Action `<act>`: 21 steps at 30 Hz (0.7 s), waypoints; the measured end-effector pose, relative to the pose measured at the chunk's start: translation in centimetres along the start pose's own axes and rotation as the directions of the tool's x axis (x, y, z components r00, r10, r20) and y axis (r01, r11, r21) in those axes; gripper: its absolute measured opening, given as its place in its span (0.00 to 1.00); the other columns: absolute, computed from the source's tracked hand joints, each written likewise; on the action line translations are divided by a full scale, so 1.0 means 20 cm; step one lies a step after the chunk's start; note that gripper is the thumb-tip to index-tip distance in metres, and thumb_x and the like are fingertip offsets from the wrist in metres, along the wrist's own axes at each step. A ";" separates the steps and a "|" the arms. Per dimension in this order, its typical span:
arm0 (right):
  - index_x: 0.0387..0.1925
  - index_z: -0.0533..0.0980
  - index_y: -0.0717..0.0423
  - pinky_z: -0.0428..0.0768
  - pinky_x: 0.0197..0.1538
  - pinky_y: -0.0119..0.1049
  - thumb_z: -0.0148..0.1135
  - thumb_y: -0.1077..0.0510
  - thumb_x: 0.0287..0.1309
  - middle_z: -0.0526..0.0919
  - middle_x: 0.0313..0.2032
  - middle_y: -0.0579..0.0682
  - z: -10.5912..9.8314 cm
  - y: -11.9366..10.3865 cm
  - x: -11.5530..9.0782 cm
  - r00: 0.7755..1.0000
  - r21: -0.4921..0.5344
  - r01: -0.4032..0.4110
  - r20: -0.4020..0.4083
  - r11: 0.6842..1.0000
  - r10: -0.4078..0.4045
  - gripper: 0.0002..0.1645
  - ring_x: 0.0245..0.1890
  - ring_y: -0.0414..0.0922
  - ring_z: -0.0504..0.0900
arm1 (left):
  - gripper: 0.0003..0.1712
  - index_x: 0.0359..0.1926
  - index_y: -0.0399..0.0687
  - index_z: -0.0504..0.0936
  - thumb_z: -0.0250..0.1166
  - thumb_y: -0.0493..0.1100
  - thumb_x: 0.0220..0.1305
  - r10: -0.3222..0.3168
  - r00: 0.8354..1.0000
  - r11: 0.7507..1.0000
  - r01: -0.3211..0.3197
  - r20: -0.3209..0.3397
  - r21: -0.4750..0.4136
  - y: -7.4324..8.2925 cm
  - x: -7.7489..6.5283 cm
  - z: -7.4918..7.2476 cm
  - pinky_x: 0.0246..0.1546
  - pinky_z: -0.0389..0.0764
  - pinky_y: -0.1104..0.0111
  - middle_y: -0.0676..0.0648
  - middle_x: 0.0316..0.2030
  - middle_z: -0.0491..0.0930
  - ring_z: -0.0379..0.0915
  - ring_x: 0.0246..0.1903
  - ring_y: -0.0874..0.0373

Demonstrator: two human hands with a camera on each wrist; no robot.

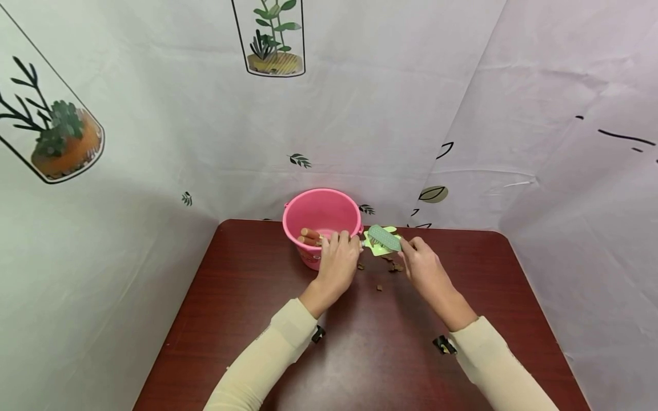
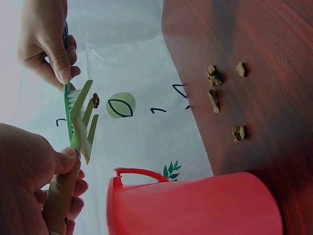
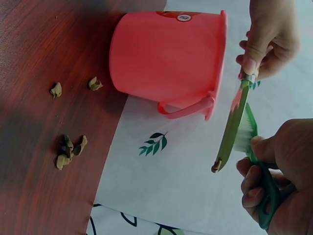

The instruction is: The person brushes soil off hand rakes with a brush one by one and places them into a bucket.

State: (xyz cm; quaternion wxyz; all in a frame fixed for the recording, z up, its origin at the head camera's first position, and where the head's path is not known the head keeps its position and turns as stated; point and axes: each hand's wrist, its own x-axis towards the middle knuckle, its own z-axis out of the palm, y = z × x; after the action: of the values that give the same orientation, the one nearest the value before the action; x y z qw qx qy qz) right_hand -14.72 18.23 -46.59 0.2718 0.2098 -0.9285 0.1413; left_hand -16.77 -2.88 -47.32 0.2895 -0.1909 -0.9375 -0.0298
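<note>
My left hand [image 1: 339, 262] grips the wooden handle [image 2: 61, 200] of a small garden fork over the pink bucket's rim. The fork's light green head [image 2: 80, 129] has several tines and points right, with a brown bit [image 3: 216, 166] clinging near a tip. A green brush [image 1: 384, 237] is held in my right hand [image 1: 424, 265], its dark green handle [image 3: 268, 198] inside the curled fingers. The brush's pale bristles [image 3: 243, 139] lie against the fork head. Brown wooden handle ends [image 1: 310, 233] show over the bucket opening; whether one belongs to the held fork I cannot tell.
The pink bucket [image 1: 321, 208] stands at the back of the dark red table [image 1: 370, 354]. Several dry brown bits [image 1: 394, 266] lie on the tabletop right of it, below the tools. Pale printed cloth [image 1: 360, 125] hangs behind and at both sides.
</note>
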 end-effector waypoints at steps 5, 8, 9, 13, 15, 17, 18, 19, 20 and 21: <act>0.51 0.81 0.74 0.84 0.33 0.44 0.71 0.70 0.58 0.76 0.34 0.61 0.01 0.01 0.00 1.000 -0.002 -0.005 -0.006 1.000 0.005 0.18 0.30 0.52 0.81 | 0.12 0.38 0.46 0.83 0.65 0.50 0.71 0.000 1.000 1.000 0.000 0.008 0.011 0.00 0.00 0.00 0.37 0.70 0.56 0.45 0.32 0.78 0.74 0.36 0.48; 0.50 0.81 0.74 0.84 0.33 0.45 0.71 0.70 0.59 0.76 0.34 0.61 0.01 0.01 0.00 1.000 0.002 -0.007 -0.019 1.000 0.007 0.18 0.30 0.52 0.81 | 0.13 0.38 0.46 0.83 0.65 0.51 0.72 0.000 1.000 1.000 0.000 0.013 0.004 0.00 0.00 -0.01 0.38 0.70 0.56 0.45 0.33 0.78 0.74 0.36 0.48; 0.50 0.81 0.74 0.84 0.33 0.45 0.70 0.70 0.59 0.76 0.34 0.61 0.01 0.01 0.00 1.000 0.007 -0.008 -0.025 1.000 0.008 0.17 0.30 0.53 0.81 | 0.13 0.39 0.46 0.83 0.65 0.50 0.72 0.000 1.000 1.000 0.000 0.018 0.001 -0.01 0.00 -0.01 0.37 0.70 0.56 0.45 0.33 0.78 0.74 0.36 0.48; 0.50 0.81 0.75 0.84 0.33 0.45 0.69 0.69 0.60 0.76 0.35 0.62 0.01 0.02 -0.01 1.000 0.017 -0.013 -0.017 1.000 0.013 0.17 0.30 0.53 0.81 | 0.12 0.39 0.45 0.83 0.63 0.49 0.73 0.000 0.999 1.000 0.000 0.036 -0.008 -0.01 -0.01 -0.01 0.38 0.71 0.56 0.45 0.33 0.78 0.73 0.36 0.49; 0.51 0.80 0.75 0.84 0.32 0.46 0.68 0.69 0.61 0.76 0.35 0.63 0.01 0.04 -0.01 1.000 0.016 -0.029 -0.007 0.999 0.029 0.17 0.30 0.54 0.82 | 0.12 0.39 0.45 0.83 0.63 0.49 0.73 -0.005 0.999 1.000 0.005 0.039 -0.011 -0.02 -0.01 -0.01 0.38 0.71 0.55 0.45 0.33 0.78 0.73 0.36 0.49; 0.51 0.80 0.75 0.84 0.32 0.46 0.68 0.69 0.61 0.76 0.36 0.63 0.00 0.06 -0.02 0.998 0.017 -0.056 -0.002 0.998 0.056 0.18 0.30 0.55 0.82 | 0.12 0.39 0.45 0.82 0.63 0.49 0.73 -0.009 0.999 1.000 0.009 0.036 -0.009 -0.03 -0.02 -0.02 0.37 0.71 0.55 0.45 0.33 0.77 0.74 0.36 0.48; 0.52 0.80 0.75 0.84 0.31 0.47 0.68 0.70 0.61 0.76 0.36 0.63 0.00 0.08 -0.03 0.998 0.017 -0.070 -0.001 0.997 0.070 0.18 0.30 0.55 0.82 | 0.12 0.39 0.45 0.82 0.63 0.49 0.73 -0.009 0.999 1.000 0.010 0.033 -0.008 -0.03 -0.02 -0.02 0.37 0.71 0.56 0.45 0.33 0.77 0.74 0.36 0.49; 0.52 0.80 0.75 0.84 0.31 0.47 0.68 0.70 0.61 0.76 0.36 0.63 -0.01 0.09 -0.03 0.997 0.017 -0.083 0.000 0.996 0.083 0.18 0.30 0.56 0.82 | 0.12 0.38 0.45 0.82 0.63 0.49 0.73 -0.009 1.000 1.000 0.009 0.027 -0.004 -0.04 -0.02 -0.02 0.36 0.70 0.56 0.45 0.33 0.77 0.73 0.36 0.49; 0.52 0.80 0.75 0.84 0.31 0.47 0.68 0.70 0.61 0.76 0.36 0.64 -0.01 0.10 -0.03 0.996 0.017 -0.094 0.001 0.995 0.094 0.18 0.30 0.57 0.83 | 0.12 0.38 0.46 0.82 0.63 0.49 0.73 -0.009 1.000 1.000 0.009 0.020 -0.001 -0.04 -0.02 -0.02 0.35 0.70 0.57 0.45 0.32 0.77 0.73 0.36 0.49; 0.52 0.80 0.75 0.84 0.31 0.48 0.68 0.70 0.61 0.77 0.36 0.64 -0.01 0.12 -0.04 0.995 0.020 -0.102 0.005 0.995 0.102 0.18 0.30 0.57 0.83 | 0.12 0.38 0.46 0.82 0.63 0.49 0.73 -0.008 1.000 1.000 0.008 0.016 -0.002 -0.04 -0.03 -0.02 0.34 0.69 0.57 0.45 0.32 0.77 0.73 0.35 0.49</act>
State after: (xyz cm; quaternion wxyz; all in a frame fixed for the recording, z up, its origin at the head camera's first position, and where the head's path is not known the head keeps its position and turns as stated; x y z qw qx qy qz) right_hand -15.11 20.58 -47.10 0.2605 0.1651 -0.9370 0.1639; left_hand -16.52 -3.91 -47.30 0.2816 -0.1877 -0.9405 -0.0304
